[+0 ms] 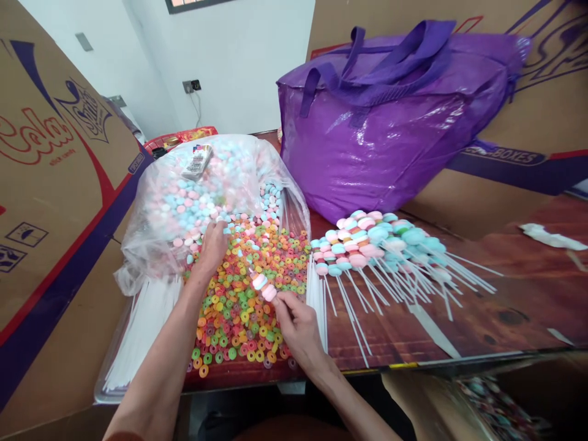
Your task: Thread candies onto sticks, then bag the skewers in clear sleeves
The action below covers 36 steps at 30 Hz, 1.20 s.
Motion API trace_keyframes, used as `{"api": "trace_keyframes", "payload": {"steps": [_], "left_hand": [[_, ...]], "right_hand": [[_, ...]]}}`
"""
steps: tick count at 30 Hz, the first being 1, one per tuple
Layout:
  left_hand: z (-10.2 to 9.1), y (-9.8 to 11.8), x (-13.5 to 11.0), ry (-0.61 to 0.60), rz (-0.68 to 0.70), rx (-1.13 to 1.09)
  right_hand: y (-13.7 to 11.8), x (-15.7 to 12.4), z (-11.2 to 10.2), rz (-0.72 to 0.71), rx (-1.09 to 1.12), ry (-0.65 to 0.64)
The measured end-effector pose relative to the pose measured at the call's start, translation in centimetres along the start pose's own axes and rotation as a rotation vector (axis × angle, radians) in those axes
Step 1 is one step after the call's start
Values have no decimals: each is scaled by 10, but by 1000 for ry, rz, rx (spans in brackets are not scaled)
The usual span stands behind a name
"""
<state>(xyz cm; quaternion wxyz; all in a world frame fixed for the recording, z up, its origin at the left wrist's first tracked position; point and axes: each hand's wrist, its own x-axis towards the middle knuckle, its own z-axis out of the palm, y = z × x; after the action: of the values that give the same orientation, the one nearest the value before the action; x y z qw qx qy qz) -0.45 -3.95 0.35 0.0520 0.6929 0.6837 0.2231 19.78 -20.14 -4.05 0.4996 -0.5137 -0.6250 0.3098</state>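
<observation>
Head view: a clear plastic bag (140,248) is filled with pink, blue and white sweets (184,199), and its mouth is entered by the left hand (214,245); whether that grip is closed on one cannot be told. A candy stick (264,286) is pinched in the closed grip of the right hand (296,327) above a heap of coloured rings (232,309). Finished sticks (381,245) are laid on the wooden surface (528,288) beside a purple bag (390,135). Cardboard boxes (50,184) and a white wall (248,67) are seen behind.
</observation>
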Motion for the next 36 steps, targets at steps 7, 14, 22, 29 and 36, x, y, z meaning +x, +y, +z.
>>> {"api": "trace_keyframes", "payload": {"steps": [7,14,22,29,36], "left_hand": [[-7,14,-32,20,-108,-712],[8,44,-85,-125,-252,-1324],[23,47,-100,8,-279,-1269],[28,43,-107,32,-236,-1170],[20,44,-110,23,-172,-1018]], "right_hand": [[7,-2,4,78,63,19],[9,-3,1,66,67,8],[5,-3,2,52,21,-11],[1,-3,1,75,-39,-27],[1,-1,-1,90,-35,-84]]}}
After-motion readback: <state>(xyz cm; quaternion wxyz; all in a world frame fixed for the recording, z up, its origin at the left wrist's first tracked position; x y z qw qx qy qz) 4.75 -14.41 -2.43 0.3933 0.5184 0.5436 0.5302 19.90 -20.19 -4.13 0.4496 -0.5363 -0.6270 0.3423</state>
